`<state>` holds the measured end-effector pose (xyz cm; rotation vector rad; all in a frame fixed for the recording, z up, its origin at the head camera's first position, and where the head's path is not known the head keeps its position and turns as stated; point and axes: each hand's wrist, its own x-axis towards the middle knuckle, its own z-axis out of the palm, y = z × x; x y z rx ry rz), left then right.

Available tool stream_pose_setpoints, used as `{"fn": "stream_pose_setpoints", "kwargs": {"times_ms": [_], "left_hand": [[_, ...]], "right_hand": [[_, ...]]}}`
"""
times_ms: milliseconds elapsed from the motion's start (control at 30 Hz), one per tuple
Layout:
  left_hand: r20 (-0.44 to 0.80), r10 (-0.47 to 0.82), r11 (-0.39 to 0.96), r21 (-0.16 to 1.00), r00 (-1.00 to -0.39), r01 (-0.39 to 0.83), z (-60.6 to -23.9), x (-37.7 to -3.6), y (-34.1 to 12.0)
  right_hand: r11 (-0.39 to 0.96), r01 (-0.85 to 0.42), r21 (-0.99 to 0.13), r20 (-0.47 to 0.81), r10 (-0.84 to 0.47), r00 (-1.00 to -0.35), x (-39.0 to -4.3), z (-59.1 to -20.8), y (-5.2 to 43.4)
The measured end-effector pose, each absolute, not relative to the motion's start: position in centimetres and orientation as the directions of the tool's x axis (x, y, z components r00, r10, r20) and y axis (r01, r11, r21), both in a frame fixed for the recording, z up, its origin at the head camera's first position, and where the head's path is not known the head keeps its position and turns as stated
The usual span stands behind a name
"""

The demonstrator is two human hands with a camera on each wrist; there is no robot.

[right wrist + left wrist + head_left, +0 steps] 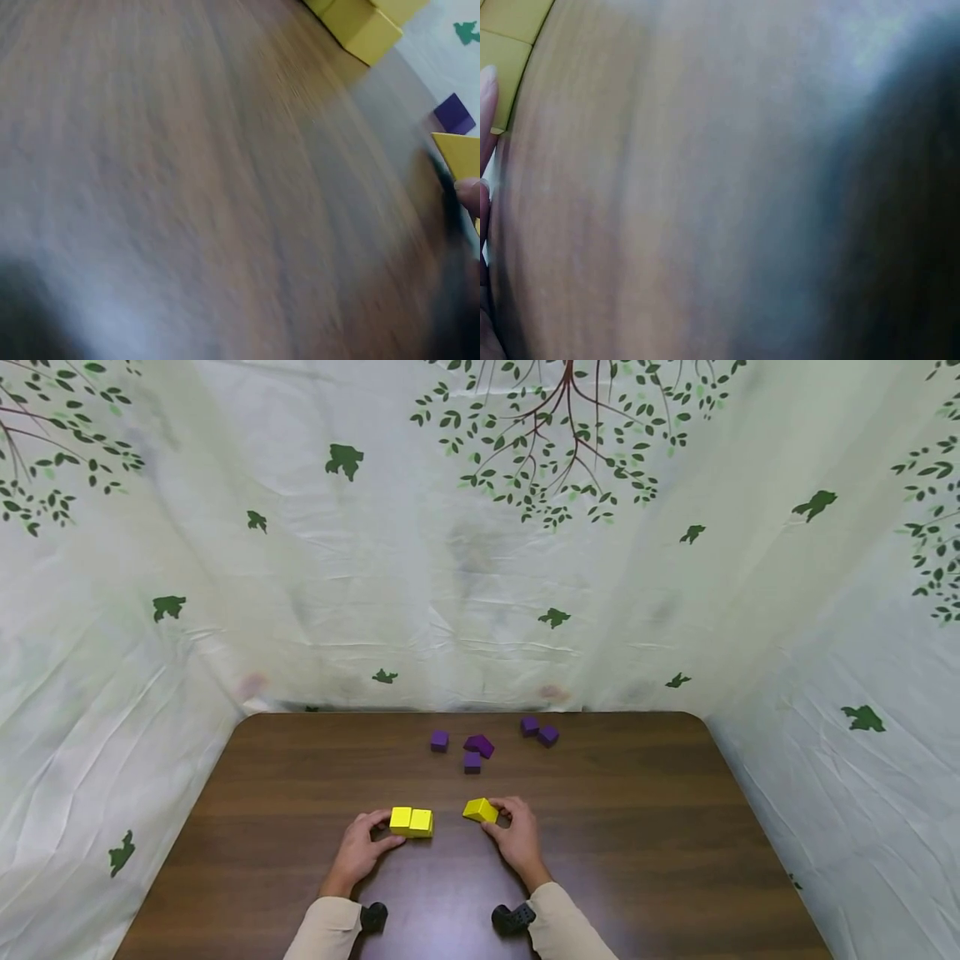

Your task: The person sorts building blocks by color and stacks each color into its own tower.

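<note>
Two yellow blocks (pixel 411 822) stand side by side near the middle of the table. My left hand (pixel 358 850) holds the left one, thumb at its front and fingers at its back left. In the left wrist view, a fingertip lies against a yellow block (pixel 504 67) at the left edge. To the right, my right hand (pixel 517 837) pinches a yellow wedge-shaped block (pixel 480 811) between thumb and fingers. A space separates this wedge from the yellow pair. The right wrist view shows the thumb on the wedge (pixel 459 154) at the right edge.
Farther back on the brown wooden table (pixel 315 768) lie several purple blocks: a cube (pixel 439 742), a wedge-like piece (pixel 478 745), another cube (pixel 472 763) and a pair (pixel 539 732) at right. A leaf-patterned cloth (pixel 465 568) hangs behind the table's far edge.
</note>
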<state>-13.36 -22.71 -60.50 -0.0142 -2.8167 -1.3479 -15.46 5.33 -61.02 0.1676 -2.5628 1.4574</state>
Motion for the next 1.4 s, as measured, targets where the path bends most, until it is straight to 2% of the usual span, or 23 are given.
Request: {"fn": "stream_pose_setpoints", "kwargs": {"times_ms": [500, 933, 1133, 1400], "left_hand": [[0.034, 0.004, 0.641, 0.767, -0.999, 0.028, -60.6, -13.4, -22.6], [0.013, 0.004, 0.629, 0.777, -1.000, 0.013, -60.6, -13.5, -22.7], [0.026, 0.004, 0.637, 0.771, -1.000, 0.022, -60.5, -13.3, -22.9], [-0.021, 0.007, 0.629, 0.777, -1.000, -0.012, -60.4, -13.5, -22.8]], "right_hand": [[0.366, -0.170, -0.915, 0.186, 0.008, -0.983, -14.3, -60.3, 3.7], [0.326, -0.174, -0.929, 0.177, -0.018, -0.984, -14.0, -58.3, 2.3], [0.295, -0.237, -0.926, 0.232, -0.050, -0.971, -13.8, -57.5, 1.4], [0.290, -0.327, -0.899, 0.305, -0.119, -0.945, -13.8, -56.8, 0.0]]}}
